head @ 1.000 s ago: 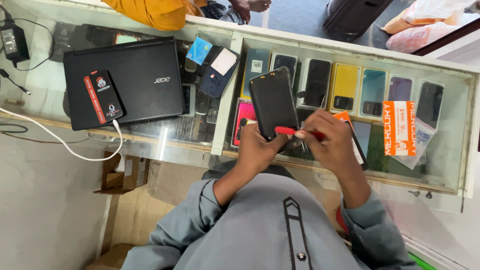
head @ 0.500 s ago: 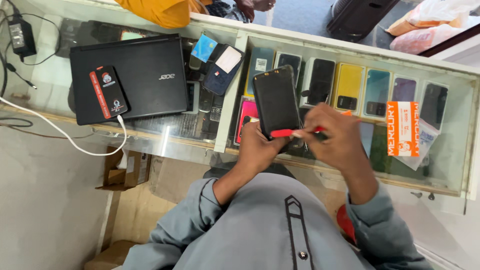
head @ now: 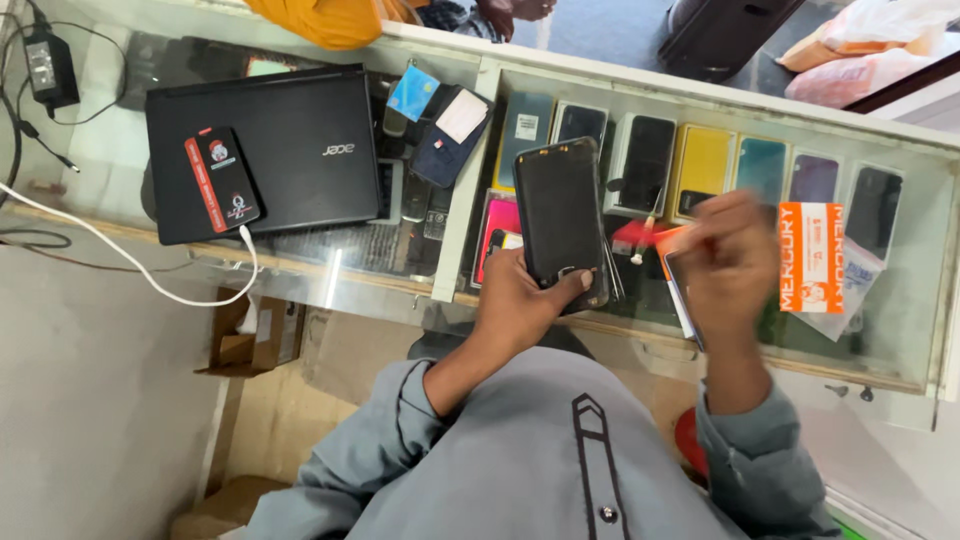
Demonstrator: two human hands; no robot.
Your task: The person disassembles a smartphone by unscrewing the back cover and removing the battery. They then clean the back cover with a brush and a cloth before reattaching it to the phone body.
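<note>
My left hand (head: 520, 300) is closed around the bottom end of a black smartphone (head: 560, 222), thumb wrapped over its lower edge, holding it face up above the glass-topped table (head: 330, 275). The phone stands lengthwise away from me, its dark screen blank, over the divider between two sections of the display case.

My right hand (head: 735, 250) is up to the right of the phone, apart from it, and blurred. It is curled into a loose fist; I cannot tell for sure what it pinches, though a small red-and-white tool (head: 640, 235) shows just beside its fingers, between the hand and the phone.

Under the glass, a row of phones and phone cases (head: 700, 165) lies side by side: dark ones, a yellow one, a teal one, a purple one. A pink case (head: 500, 220) sits just left of the phone I hold, partly hidden by it. An orange-and-white packet (head: 812, 258) lies on the glass to the right of my right hand.

To the left, a closed black laptop (head: 300, 150) rests on the table, with a black phone with a red stripe (head: 222, 182) lying on its lid and a white cable (head: 130, 275) running from that phone's end over the table edge. A dark wallet-like case with a white card (head: 455, 130) lies beside the laptop, and a black charger (head: 48, 68) sits at the far left corner.
</note>
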